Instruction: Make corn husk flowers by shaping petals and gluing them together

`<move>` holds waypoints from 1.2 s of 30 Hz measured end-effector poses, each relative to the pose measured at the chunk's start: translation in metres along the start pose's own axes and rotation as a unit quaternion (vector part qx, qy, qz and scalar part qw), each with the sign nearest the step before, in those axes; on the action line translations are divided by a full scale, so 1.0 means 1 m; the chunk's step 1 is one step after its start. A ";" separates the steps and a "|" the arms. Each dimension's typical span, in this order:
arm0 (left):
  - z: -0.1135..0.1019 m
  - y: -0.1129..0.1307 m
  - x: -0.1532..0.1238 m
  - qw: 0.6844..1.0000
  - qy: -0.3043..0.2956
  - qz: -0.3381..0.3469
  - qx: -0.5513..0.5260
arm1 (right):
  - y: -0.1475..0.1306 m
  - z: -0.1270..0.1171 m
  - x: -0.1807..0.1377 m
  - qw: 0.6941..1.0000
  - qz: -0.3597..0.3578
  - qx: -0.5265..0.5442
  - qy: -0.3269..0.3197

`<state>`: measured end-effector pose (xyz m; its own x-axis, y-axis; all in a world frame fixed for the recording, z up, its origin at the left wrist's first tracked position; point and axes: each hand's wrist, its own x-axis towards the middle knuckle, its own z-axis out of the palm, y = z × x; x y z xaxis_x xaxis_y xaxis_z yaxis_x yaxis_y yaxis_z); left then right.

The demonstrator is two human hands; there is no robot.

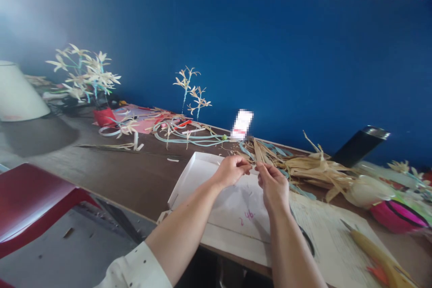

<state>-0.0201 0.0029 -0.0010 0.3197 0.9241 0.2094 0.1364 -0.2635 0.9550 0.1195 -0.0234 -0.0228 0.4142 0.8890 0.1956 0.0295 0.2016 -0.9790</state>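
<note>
So, watching from my remote end: bare left hand (232,171) and bare right hand (275,184) both have thumb and fingers pinched, seemingly on a small pale sliver (253,168) between the fingertips (too small for me to identify). Sliver sits above the far part of a shallow white cardboard box (236,204) with pink handwriting (247,217), probably there as a scrap-catching work surface. Heap of dry tan husk strips (303,168) lies just beyond the right hand, I'd guess for short reach. Bright pixelated rectangle (242,125) stands by the blue wall panel (303,67), likely angled for viewing. Pose: forearms (192,229) converge from the near side; left hand back-up, right angled up, thumb inward.
</note>
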 end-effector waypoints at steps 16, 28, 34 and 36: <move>0.001 0.003 -0.002 1.000 0.019 0.021 0.012 | -0.007 0.000 0.000 0.981 0.110 0.119 -0.106; 0.003 0.004 -0.003 0.999 0.008 0.021 0.024 | -0.008 0.000 0.001 0.984 0.088 0.138 -0.068; 0.003 0.001 -0.002 0.999 0.009 0.022 0.030 | -0.008 0.000 0.001 0.983 0.084 0.145 -0.081; 0.003 0.001 -0.002 0.999 0.009 0.022 0.031 | -0.009 0.001 0.000 0.981 0.086 0.156 -0.083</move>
<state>-0.0180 0.0002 -0.0009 0.3094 0.9158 0.2561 0.1805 -0.3210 0.9297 0.1184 -0.0249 -0.0135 0.2338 0.9704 0.0606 -0.3179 0.1352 -0.9384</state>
